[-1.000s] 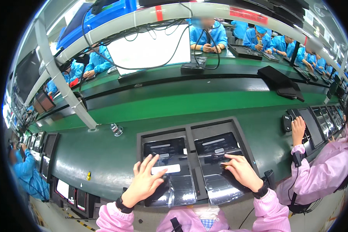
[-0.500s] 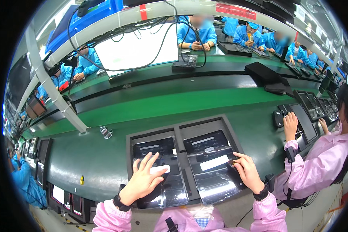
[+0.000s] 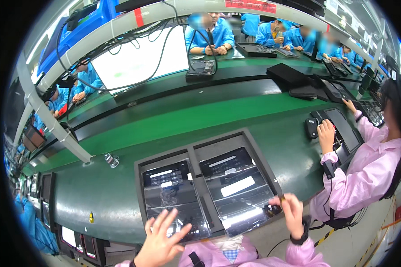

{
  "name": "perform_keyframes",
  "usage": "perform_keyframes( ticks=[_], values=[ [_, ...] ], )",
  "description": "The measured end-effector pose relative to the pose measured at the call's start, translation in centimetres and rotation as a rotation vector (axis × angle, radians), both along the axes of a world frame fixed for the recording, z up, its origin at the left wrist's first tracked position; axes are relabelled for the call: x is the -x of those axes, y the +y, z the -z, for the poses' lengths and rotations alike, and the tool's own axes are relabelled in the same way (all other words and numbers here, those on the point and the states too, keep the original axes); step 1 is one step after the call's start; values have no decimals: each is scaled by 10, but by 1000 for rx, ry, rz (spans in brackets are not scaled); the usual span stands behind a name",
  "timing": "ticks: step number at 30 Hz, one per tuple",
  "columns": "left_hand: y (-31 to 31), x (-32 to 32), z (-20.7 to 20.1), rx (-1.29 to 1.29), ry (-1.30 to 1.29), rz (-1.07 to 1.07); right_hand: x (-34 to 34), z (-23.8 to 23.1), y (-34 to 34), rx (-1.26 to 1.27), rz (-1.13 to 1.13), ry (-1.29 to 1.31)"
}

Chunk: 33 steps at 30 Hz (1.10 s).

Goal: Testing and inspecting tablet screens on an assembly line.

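Note:
Two dark, glossy tablets lie side by side in a black two-compartment tray, the left tablet [image 3: 169, 191] and the right tablet [image 3: 238, 187] both showing lit panels on their screens. My left hand [image 3: 162, 238] hovers over the near end of the left tablet, fingers spread and nothing in them. At the near right corner of the right tablet is my right hand [image 3: 292, 213], thumb and fingers pinched together. Something small, dark and yellowish shows at those fingertips, too small to name. The tray's rim [image 3: 140, 191] surrounds both tablets.
A clear and silver small object [image 3: 112, 160] and a yellow piece [image 3: 91, 217] rest on the green bench [image 3: 98, 191]. To my right, a co-worker in pink [image 3: 365, 164] handles a tablet [image 3: 345, 133]. A white post [image 3: 53, 107] stands left; a bright screen [image 3: 140, 60] is beyond.
My left hand has drawn back toward me off the left screen's middle. The right hand has moved down to the right tablet's near corner. The whole view has shifted slightly.

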<state>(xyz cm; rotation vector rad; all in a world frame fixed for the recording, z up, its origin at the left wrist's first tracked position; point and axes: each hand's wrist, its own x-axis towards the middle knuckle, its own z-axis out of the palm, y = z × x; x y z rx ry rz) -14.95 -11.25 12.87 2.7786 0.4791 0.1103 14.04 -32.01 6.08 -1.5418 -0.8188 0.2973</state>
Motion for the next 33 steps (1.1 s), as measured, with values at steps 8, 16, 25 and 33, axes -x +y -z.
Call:
perform_keyframes(
  ticks=[8, 16, 25, 33],
  values=[
    [-22, -13, 24, 186, 76, 120, 122, 72, -42, -8, 238, 728],
    [-19, -13, 66, 176, 42, 67, 152, 92, 13, 242, -563, 659],
    [-16, -8, 80, 186, -40, 84, 153, 52, 59, 103, -755, 999],
    [-14, -9, 94, 123, -173, 97, 164, 72, 66, 86, -627, 859]
  ],
)
